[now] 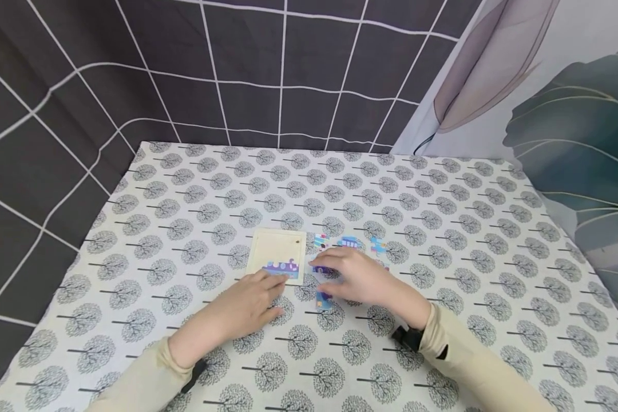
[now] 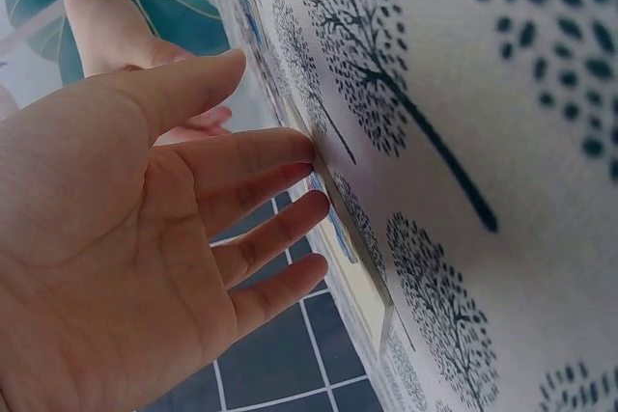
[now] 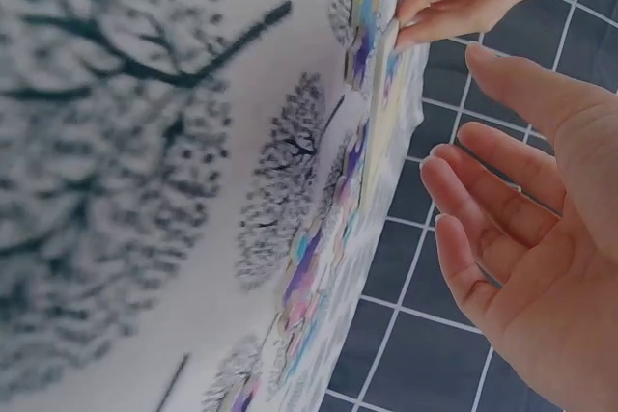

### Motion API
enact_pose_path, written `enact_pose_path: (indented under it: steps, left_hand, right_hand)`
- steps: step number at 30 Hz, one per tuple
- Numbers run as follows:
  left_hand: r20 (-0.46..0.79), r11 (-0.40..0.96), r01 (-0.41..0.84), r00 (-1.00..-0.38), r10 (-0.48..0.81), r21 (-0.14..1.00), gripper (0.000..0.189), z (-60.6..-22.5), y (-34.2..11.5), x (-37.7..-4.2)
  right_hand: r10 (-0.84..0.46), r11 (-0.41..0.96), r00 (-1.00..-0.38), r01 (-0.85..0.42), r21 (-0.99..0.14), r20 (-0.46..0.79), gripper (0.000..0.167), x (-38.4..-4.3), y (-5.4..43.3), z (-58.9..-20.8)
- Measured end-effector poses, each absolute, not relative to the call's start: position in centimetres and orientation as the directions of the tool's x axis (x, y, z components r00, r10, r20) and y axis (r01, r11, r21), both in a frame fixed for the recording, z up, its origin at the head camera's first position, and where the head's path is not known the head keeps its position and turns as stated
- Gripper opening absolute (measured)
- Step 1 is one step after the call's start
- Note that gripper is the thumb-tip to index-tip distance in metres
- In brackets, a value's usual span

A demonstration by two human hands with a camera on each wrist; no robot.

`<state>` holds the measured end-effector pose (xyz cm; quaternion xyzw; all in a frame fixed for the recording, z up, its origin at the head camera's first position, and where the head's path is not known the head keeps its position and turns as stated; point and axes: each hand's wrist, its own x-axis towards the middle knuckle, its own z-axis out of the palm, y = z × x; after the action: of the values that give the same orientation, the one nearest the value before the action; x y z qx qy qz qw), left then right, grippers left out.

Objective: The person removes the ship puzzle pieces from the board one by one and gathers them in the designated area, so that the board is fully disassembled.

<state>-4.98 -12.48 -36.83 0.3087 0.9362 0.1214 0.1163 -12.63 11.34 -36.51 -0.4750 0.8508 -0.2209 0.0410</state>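
Observation:
A shallow cream puzzle tray (image 1: 275, 243) lies on the table, with purple and blue pieces (image 1: 283, 266) fitted along its near side. My left hand (image 1: 249, 303) rests its fingertips on the tray's near edge, fingers nearly straight and thumb apart, as the left wrist view also shows. Just right of the tray, my right hand (image 1: 360, 277) hovers over loose jigsaw pieces, partly covering them. In the right wrist view its fingers (image 3: 497, 166) are loosely bent, holding nothing, above the pieces (image 3: 304, 272). One blue piece (image 1: 323, 302) lies below the right thumb.
Further loose pieces lie beyond the right hand: a multicoloured one (image 1: 321, 241), a blue and purple one (image 1: 348, 242) and a light blue one (image 1: 377, 246). A tree-print cloth (image 1: 309, 189) covers the table. Dark grid-patterned fabric (image 1: 247, 51) hangs behind the far edge.

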Motion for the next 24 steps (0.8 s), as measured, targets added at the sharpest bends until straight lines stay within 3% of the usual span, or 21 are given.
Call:
enact_pose_path:
  steps: [6, 13, 24]
  left_hand:
    - [-0.165, 0.787, 0.544, -0.782, 0.601, 0.29, 0.052, -36.4, -12.5, -4.9]
    - [-0.1, 0.769, 0.6, -0.771, 0.629, 0.221, 0.042, -36.6, -12.5, -4.8]
    - [-0.143, 0.785, 0.545, -0.787, 0.6, 0.295, 0.052, -36.4, -12.6, -4.8]
  right_hand:
    - [-0.834, 0.455, -0.544, -0.773, -0.443, 0.091, 0.046, -13.5, 10.3, -36.3]
    - [-0.842, 0.445, -0.534, -0.77, -0.457, 0.079, 0.041, -14.5, 8.5, -36.3]
    - [-0.838, 0.469, -0.545, -0.746, -0.473, 0.03, 0.035, -15.2, 5.5, -36.4]
